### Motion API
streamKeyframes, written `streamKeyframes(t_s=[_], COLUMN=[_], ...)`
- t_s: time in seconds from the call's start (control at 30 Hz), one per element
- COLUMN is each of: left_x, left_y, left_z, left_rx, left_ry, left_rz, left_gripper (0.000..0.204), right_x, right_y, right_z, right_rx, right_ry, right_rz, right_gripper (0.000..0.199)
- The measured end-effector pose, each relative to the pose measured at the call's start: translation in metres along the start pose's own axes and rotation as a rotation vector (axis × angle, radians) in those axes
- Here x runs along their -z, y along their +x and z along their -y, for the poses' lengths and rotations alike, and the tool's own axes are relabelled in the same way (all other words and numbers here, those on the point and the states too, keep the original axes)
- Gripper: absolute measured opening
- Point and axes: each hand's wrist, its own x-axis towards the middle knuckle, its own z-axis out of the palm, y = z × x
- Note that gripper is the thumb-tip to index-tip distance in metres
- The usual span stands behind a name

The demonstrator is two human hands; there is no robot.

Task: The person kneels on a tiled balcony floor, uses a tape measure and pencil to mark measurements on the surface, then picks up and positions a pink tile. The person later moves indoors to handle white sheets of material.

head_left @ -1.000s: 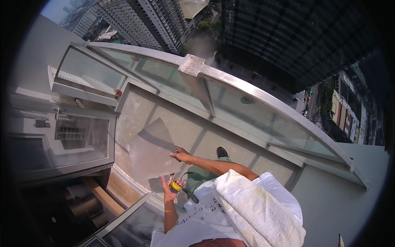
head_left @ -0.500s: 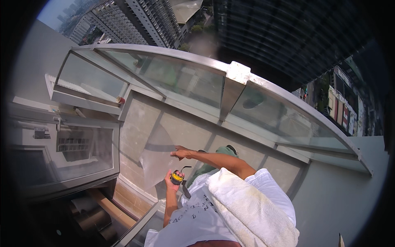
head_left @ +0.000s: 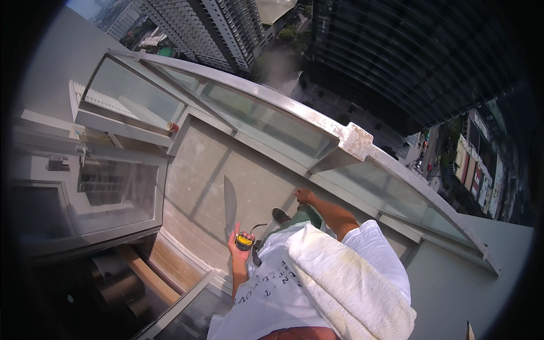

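Observation:
In my left hand [head_left: 238,248], low in the middle of the view, lies a yellow and black tape measure [head_left: 244,242], with my fingers around its case. A thin dark bent piece [head_left: 259,225] shows just right of it; I cannot tell whether it is attached. My right hand [head_left: 304,196] is farther off and to the right, over the floor beside the railing base. Its fingers are curled in, and anything inside them is hidden. A narrow grey curved shape [head_left: 229,204] shows above my left hand; whether it is a sheet or a shadow is unclear.
A glass railing with a worn metal top rail [head_left: 355,141] curves around the tiled balcony floor [head_left: 195,164], high above a street. A red cup-like object [head_left: 171,127] stands on the ledge at left. A glazed door [head_left: 119,195] stands at left. A white towel [head_left: 345,277] hangs over me.
My right hand has moved away from my left, to the right and slightly farther off. The pale wide shape between them now looks narrow. My left hand still holds the tape measure.

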Motion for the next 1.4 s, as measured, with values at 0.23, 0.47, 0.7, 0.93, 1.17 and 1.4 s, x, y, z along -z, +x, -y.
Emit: streamKeyframes(t_s=[0.23, 0.47, 0.7, 0.93, 1.17, 1.4], left_x=[-0.036, -0.052, -0.057, -0.048, -0.04, -0.036], left_y=[0.025, 0.039, 0.041, 0.035, 0.037, 0.042], left_z=[0.029, 0.038, 0.046, 0.054, 0.059, 0.064], left_rx=[-0.028, -0.071, -0.08, -0.107, -0.12, -0.068], left_ry=[-0.023, -0.011, -0.043, -0.043, -0.054, -0.089], left_rz=[-0.026, 0.013, 0.024, 0.014, 0.018, 0.028], left_gripper=[0.053, 0.047, 0.046, 0.051, 0.05, 0.046], right_x=[0.106, 0.101, 0.084, 0.104, 0.107, 0.102], right_y=[-0.097, -0.09, -0.056, -0.052, -0.055, -0.06], right_z=[-0.043, -0.032, -0.033, -0.028, -0.036, -0.029], right_rx=[-0.757, -0.771, -0.513, -0.563, -0.676, -0.663], right_ry=[0.377, 0.734, 0.689, 0.731, 0.76, 0.827], right_rz=[0.139, -0.042, 0.057, 0.072, 0.048, 0.029], right_gripper=[0.032, 0.03, 0.03, 0.032, 0.034, 0.03])
